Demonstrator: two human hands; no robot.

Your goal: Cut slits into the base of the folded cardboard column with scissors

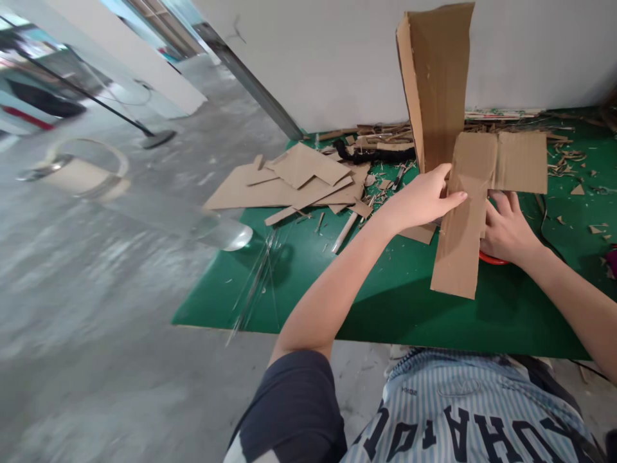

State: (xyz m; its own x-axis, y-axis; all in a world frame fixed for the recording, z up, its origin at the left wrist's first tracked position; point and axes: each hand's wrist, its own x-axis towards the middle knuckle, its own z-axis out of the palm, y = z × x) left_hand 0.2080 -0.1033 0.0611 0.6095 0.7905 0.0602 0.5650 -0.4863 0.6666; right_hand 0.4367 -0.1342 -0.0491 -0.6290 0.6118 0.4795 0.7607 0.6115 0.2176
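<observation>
An L-shaped cardboard piece (460,225) with a crease near its corner is held up over the green table. My left hand (431,196) grips its left edge, thumb on the near face and fingers partly hidden behind. My right hand (511,228) is curled beneath the side arm of the piece, against the long strip's right edge. Its fingertips are hidden, and what they hold cannot be made out. Just under this hand shows a red curved rim (492,258). Behind my left hand stands a tall folded cardboard panel (441,83), leaning upright near the wall.
Flat cardboard offcuts (299,173) lie on the green table (385,302), with a black cloth-like strip (376,154) behind them. Thin clear sticks (258,283) reach past the front edge. A blurred clear cylinder (207,225) overlaps the left edge. Scraps (573,161) litter the right.
</observation>
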